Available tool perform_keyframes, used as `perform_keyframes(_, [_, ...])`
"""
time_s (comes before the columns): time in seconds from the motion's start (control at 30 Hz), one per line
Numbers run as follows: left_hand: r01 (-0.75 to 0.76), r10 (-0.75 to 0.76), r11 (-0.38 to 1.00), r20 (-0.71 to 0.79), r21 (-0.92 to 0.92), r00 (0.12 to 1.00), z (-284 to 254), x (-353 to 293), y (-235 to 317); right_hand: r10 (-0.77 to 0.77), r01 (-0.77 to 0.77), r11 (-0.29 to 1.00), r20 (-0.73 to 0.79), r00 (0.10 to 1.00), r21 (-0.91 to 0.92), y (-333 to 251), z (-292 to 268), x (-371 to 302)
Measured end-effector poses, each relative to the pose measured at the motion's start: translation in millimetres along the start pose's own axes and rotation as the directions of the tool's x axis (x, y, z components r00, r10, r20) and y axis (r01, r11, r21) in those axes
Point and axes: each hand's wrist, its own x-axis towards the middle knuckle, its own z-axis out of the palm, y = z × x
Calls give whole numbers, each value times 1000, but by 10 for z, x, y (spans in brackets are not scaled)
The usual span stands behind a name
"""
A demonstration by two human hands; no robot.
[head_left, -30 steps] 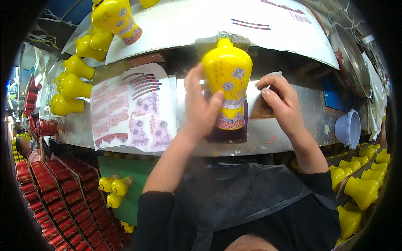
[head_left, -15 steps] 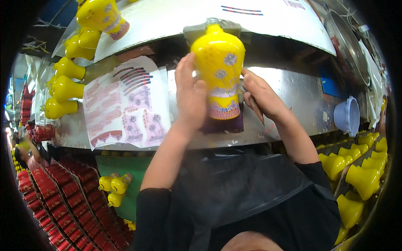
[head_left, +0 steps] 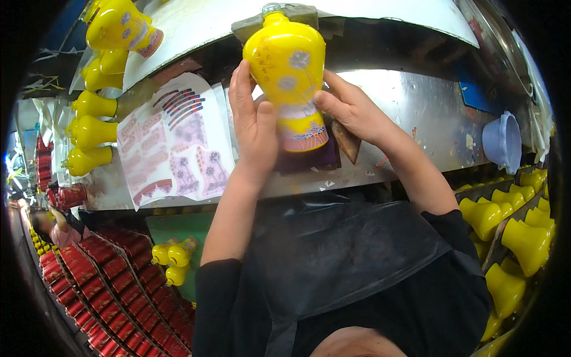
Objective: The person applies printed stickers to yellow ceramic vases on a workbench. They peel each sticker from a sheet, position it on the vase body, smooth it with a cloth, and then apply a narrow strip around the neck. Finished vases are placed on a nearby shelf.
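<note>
A glossy yellow bottle with grey flower decals and a patterned band round its foot lies tilted, neck away from me. Its neck end rests by a grey padded block, its foot over a dark purple pad. My left hand is closed along its left side, fingers partly behind it. On the right side my right hand grips it, thumb on the front over the decal. A brown flat pointed piece sticks out under my right palm; its other end is hidden.
Left on the metal table lies a decal sheet. Several yellow bottles stand beyond it. A pale blue bucket is at right. Racks of yellow bottles stand lower right, red ones lower left, with another person nearby.
The view has shifted a little. My right thumb has come onto the front of the bottle, and the bottle has turned slightly, showing more red lettering on its left side.
</note>
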Motion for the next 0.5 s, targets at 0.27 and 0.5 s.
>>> perform_keyframes(0.27, [146,-153,963,-14,-228,988,118,-40,105,-26,26,1000,1,1000,9,63,19,19])
perform_keyframes(0.5, [269,-293,882,-3,-387,956,119,6,294,-77,77,997,-66,995,2,58,67,33])
